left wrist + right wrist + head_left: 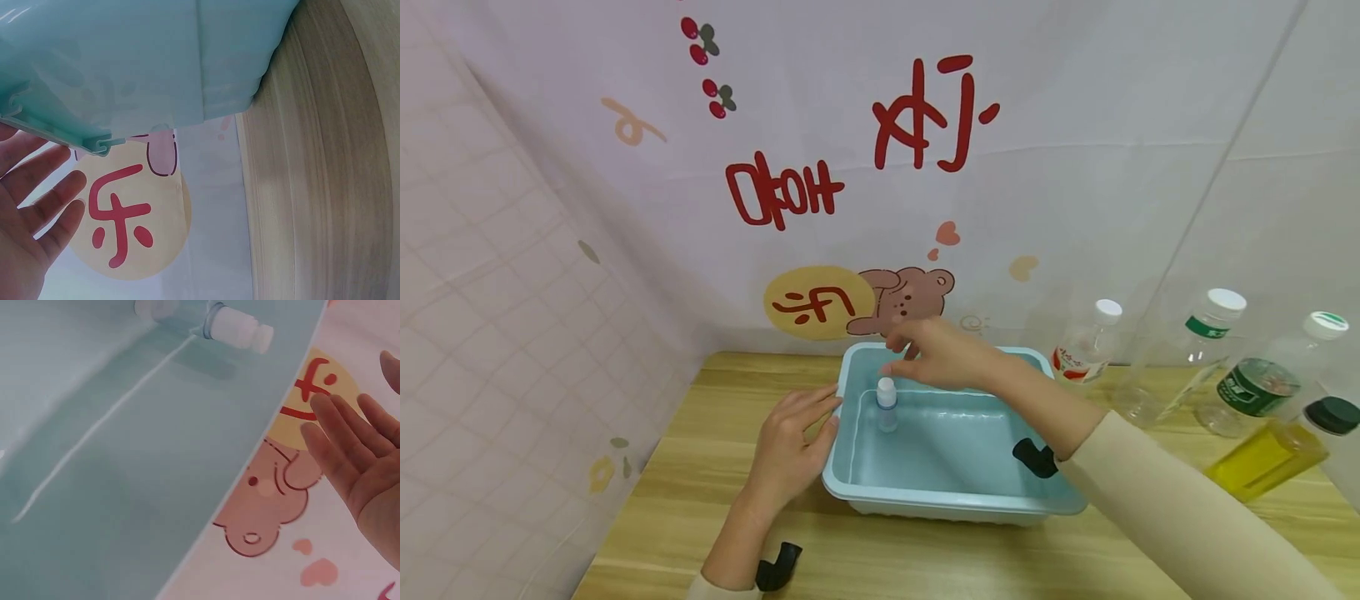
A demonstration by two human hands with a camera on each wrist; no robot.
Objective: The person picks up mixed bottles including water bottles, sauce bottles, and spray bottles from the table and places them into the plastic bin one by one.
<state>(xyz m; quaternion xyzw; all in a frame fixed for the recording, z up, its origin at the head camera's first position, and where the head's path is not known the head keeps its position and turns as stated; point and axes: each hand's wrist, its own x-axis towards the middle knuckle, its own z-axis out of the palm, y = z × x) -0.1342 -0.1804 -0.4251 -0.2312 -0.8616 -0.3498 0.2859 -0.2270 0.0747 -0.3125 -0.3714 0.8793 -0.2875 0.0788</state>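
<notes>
A light blue plastic bin (955, 500) stands on the wooden table. Inside it, near the left end, a small clear bottle (887, 415) with a white cap stands upright. The left hand (793, 442) rests its fingertips at the bin's left rim, fingers extended, as the left wrist view also shows beside the bin wall (125, 56). Over the back left part of the bin is the right hand (940, 354), fingers loosely bent and apart, just above the bottle cap. In the right wrist view, that hand (375, 450) holds nothing and the bottle cap (240, 328) is apart from it.
To the right stand several clear bottles, among them one with a red label (1078, 362), one with a green neck band (1206, 327) and one with a green label (1255, 387). A black-capped bottle of yellow liquid (1270, 458) is nearer. A printed cloth (1037, 208) hangs behind.
</notes>
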